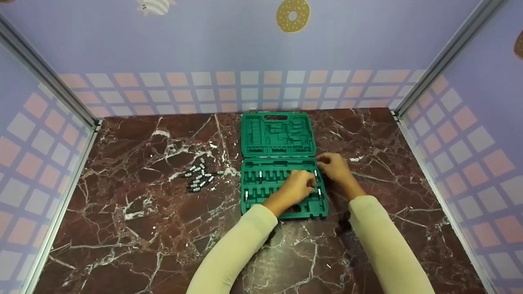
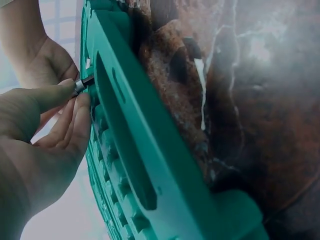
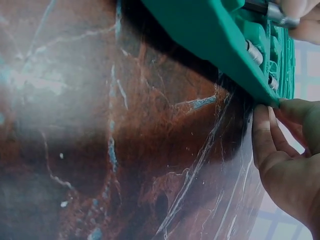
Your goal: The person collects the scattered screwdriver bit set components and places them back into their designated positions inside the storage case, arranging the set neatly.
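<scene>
An open green plastic case [image 1: 285, 136] lies on the table, its lid folded back and its slotted tray [image 1: 261, 184] toward me. Over the tray's right half, my left hand [image 1: 297, 188] pinches a bit socket [image 2: 80, 86], silver with a dark tip, between thumb and fingers. The right wrist view also catches this bit socket [image 3: 281, 16], tilted at the slots. My right hand [image 1: 337, 168] holds the tray's right edge; its thumb and fingers pinch the rim in the right wrist view. Several bit sockets sit in slots, one [image 1: 260, 177] at the tray's left.
A loose pile of bit sockets [image 1: 199, 177] lies left of the case on the dark red marbled table [image 1: 135, 245]. Patterned walls [image 1: 196, 53] stand at the back and both sides. The lid reaches close to the back wall.
</scene>
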Action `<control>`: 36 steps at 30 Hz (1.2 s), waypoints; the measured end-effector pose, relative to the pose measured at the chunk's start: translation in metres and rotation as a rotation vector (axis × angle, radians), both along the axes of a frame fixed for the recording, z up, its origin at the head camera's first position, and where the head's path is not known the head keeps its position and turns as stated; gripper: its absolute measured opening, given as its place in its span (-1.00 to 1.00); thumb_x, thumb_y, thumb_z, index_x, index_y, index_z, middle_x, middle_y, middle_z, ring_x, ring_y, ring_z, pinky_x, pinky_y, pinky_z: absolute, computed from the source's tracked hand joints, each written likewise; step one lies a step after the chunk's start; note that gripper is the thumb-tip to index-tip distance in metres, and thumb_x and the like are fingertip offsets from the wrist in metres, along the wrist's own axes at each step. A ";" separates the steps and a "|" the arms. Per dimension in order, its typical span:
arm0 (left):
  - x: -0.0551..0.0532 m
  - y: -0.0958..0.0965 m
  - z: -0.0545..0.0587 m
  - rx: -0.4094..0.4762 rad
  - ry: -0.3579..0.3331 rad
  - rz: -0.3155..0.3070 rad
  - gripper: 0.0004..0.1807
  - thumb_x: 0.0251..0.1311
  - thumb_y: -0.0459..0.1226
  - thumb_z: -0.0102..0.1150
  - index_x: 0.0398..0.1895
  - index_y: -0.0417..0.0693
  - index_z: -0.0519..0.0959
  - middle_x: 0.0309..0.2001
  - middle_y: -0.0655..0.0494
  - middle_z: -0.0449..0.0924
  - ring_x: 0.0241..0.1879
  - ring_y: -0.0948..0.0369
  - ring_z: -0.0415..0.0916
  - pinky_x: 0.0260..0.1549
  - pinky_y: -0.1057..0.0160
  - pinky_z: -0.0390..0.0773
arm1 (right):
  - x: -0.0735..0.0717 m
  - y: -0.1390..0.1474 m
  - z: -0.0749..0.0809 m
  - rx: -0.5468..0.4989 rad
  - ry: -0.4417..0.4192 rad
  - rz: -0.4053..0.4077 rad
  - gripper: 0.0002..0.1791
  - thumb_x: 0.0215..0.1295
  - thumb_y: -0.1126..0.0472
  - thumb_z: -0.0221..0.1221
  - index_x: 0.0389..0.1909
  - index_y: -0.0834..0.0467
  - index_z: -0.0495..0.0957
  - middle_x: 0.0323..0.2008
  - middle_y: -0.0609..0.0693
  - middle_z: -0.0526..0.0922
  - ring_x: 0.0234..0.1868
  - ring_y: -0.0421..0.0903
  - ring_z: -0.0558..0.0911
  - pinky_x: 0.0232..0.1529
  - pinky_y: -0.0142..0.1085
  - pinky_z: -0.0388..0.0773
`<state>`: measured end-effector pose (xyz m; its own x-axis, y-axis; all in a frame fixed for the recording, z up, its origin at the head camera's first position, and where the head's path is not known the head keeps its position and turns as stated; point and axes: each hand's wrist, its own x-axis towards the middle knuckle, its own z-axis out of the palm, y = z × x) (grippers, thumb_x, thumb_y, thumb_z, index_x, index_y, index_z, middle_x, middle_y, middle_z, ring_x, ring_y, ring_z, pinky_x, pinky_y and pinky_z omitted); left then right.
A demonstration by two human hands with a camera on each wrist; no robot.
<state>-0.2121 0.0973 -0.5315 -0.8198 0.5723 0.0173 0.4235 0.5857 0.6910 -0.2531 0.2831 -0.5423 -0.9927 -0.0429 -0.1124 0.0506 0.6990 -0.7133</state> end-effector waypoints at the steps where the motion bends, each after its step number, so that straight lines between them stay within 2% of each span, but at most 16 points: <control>1: 0.001 0.000 -0.001 -0.009 0.002 0.001 -0.96 0.25 -0.40 0.38 -0.29 -0.11 0.74 -0.27 0.04 0.77 -0.26 0.18 0.69 -0.30 0.33 0.64 | 0.000 0.000 0.000 0.001 0.002 0.000 -0.72 0.46 0.32 0.18 0.10 0.30 0.67 0.04 0.30 0.73 -0.15 0.13 0.73 -0.15 -0.09 0.68; 4: 0.003 0.000 -0.002 -0.041 0.021 0.015 -0.97 0.27 -0.37 0.38 -0.29 -0.06 0.76 -0.22 0.05 0.72 -0.19 0.16 0.66 -0.24 0.29 0.65 | -0.001 -0.001 -0.001 0.007 0.002 -0.005 -0.73 0.45 0.33 0.19 0.08 0.30 0.67 0.02 0.30 0.73 -0.15 0.14 0.74 -0.15 -0.08 0.69; 10: 0.004 0.000 -0.005 -0.035 0.067 0.050 -0.96 0.26 -0.36 0.40 -0.32 -0.07 0.80 -0.20 0.05 0.64 -0.15 0.13 0.61 -0.17 0.25 0.66 | -0.002 -0.003 -0.003 0.003 -0.022 -0.014 -0.73 0.47 0.33 0.18 0.10 0.30 0.67 0.00 0.31 0.73 -0.12 0.18 0.75 -0.13 -0.09 0.71; 16: 0.002 0.001 -0.006 0.007 0.016 0.119 -0.84 0.19 -0.36 0.47 -0.16 -0.11 0.79 -0.15 0.02 0.69 -0.10 0.11 0.64 -0.10 0.23 0.68 | -0.002 -0.004 -0.002 -0.008 -0.035 -0.026 -0.73 0.47 0.35 0.17 0.10 0.31 0.66 0.03 0.32 0.72 -0.10 0.18 0.75 -0.11 -0.08 0.70; 25: -0.002 0.006 -0.005 0.011 -0.082 0.192 -0.79 0.11 -0.34 0.54 -0.17 -0.14 0.80 -0.09 0.01 0.73 -0.04 0.09 0.66 -0.07 0.20 0.69 | -0.002 -0.003 -0.002 0.013 -0.032 -0.031 -0.74 0.46 0.35 0.18 0.09 0.31 0.66 0.00 0.30 0.73 -0.10 0.18 0.76 -0.09 -0.06 0.71; 32: -0.001 0.008 -0.004 0.002 -0.062 0.240 -0.86 0.10 -0.40 0.51 -0.26 -0.14 0.80 -0.14 0.00 0.73 -0.08 0.07 0.68 -0.12 0.18 0.71 | -0.003 -0.004 0.000 0.028 -0.011 -0.026 -0.74 0.43 0.35 0.21 0.06 0.31 0.67 -0.04 0.30 0.75 -0.17 0.15 0.75 -0.12 -0.07 0.69; 36: 0.000 0.009 -0.004 -0.004 -0.055 0.231 -0.88 0.13 -0.40 0.49 -0.25 -0.15 0.79 -0.14 -0.01 0.71 -0.07 0.06 0.67 -0.12 0.16 0.70 | -0.002 -0.004 0.000 0.025 -0.009 -0.029 -0.74 0.44 0.36 0.20 0.06 0.33 0.67 -0.04 0.31 0.74 -0.17 0.14 0.75 -0.14 -0.10 0.69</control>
